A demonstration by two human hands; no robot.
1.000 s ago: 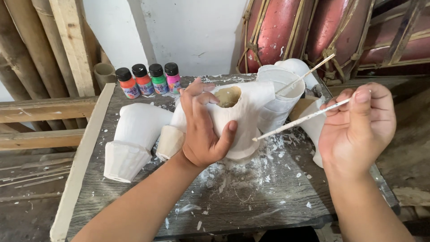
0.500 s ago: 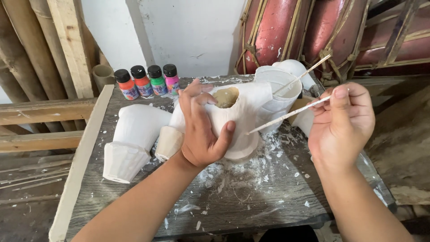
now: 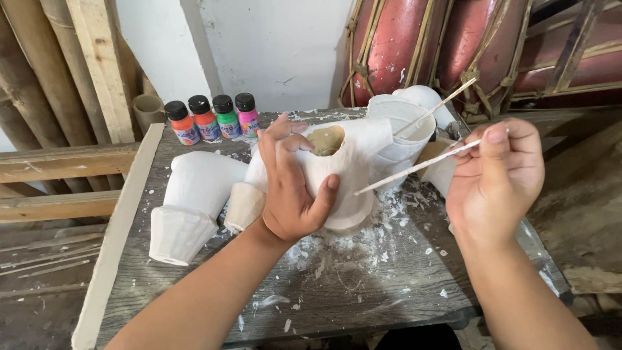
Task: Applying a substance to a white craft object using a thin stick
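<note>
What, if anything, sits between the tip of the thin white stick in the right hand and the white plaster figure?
Nothing visible: the thin white stick in the right hand points its tip at the white plaster figure, gripped by the left hand.

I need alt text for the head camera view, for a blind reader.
A left hand grips a white plaster figure on a wooden table while the right hand points a thin stick at it. Four paint bottles stand behind.

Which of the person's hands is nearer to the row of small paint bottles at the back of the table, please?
Left. The left hand, gripping the white figure, sits just in front of the paint bottles; the right hand, holding a thin stick, is far off to their right.
</note>
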